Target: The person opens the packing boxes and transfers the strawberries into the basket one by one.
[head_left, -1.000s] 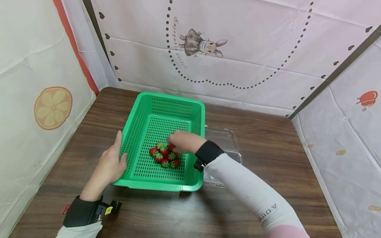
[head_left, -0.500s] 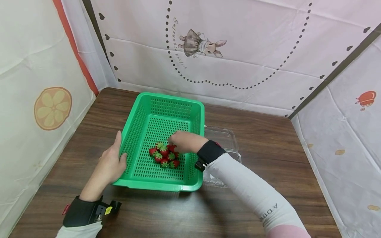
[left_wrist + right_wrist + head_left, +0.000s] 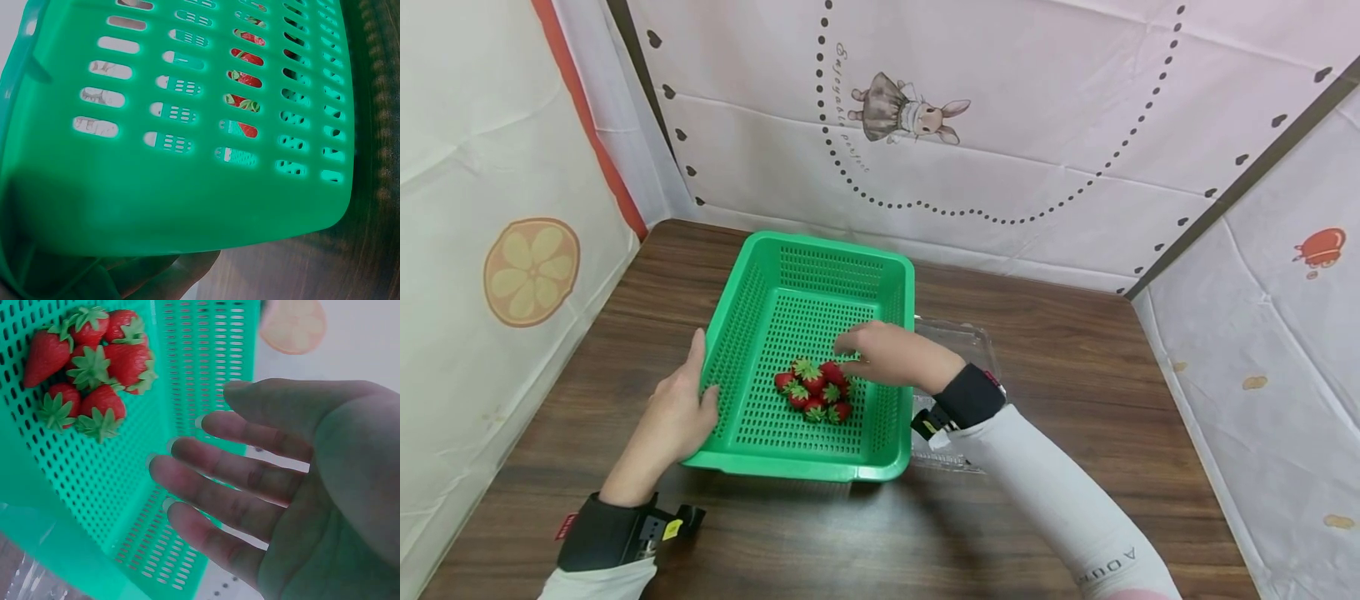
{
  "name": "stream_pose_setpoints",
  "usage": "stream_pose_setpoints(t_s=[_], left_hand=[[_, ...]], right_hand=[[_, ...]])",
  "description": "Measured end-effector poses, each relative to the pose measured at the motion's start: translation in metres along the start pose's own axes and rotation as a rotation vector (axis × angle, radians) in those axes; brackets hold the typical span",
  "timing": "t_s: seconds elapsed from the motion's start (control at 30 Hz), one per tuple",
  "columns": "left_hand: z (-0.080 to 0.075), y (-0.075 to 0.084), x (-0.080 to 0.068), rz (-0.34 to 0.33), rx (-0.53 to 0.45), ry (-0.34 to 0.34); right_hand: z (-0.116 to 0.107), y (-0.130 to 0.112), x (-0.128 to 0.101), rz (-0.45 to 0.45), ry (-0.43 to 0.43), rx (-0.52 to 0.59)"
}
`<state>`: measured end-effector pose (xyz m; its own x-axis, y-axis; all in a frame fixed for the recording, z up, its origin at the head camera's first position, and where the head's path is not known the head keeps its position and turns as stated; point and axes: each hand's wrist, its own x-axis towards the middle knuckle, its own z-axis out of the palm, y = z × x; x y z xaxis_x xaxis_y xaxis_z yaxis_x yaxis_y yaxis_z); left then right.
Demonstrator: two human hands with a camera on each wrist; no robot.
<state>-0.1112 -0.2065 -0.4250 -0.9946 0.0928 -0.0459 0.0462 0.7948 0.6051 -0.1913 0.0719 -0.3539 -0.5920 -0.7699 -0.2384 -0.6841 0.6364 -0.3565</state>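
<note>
A green plastic basket (image 3: 820,471) with slotted walls stands on the wooden table. Several red strawberries (image 3: 814,390) with green leafy caps lie in a cluster on its floor, seen larger as strawberries (image 3: 90,365) in the right wrist view. My left hand (image 3: 681,412) holds the basket's left side, thumb at the rim; in the left wrist view the basket wall (image 3: 156,206) hides most of its fingers. Over the basket's right part, my right hand (image 3: 891,354) hovers beside the strawberries. Its fingers are spread and relaxed, with nothing between them.
A clear plastic clamshell box (image 3: 958,337) lies against the basket's right side, partly hidden by my right forearm. Printed cloth walls (image 3: 1037,125) enclose the dark wooden table (image 3: 1075,375) at the back and both sides.
My right hand, earlier down at the strawberries with its fingers bent, has lifted and drawn back to the right, its fingers now apart. The left hand and basket stay put.
</note>
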Motion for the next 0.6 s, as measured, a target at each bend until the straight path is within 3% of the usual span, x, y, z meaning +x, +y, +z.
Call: stream_pose_setpoints(t_s=[0.3,0.6], left_hand=[[0.000,0.002,0.000,-0.008,0.005,-0.009],[0.000,0.002,-0.001,-0.009,0.012,-0.006]], right_hand=[[-0.002,0.009,-0.050,0.057,0.144,0.080],[0.010,0.038,-0.096,0.145,0.174,0.104]])
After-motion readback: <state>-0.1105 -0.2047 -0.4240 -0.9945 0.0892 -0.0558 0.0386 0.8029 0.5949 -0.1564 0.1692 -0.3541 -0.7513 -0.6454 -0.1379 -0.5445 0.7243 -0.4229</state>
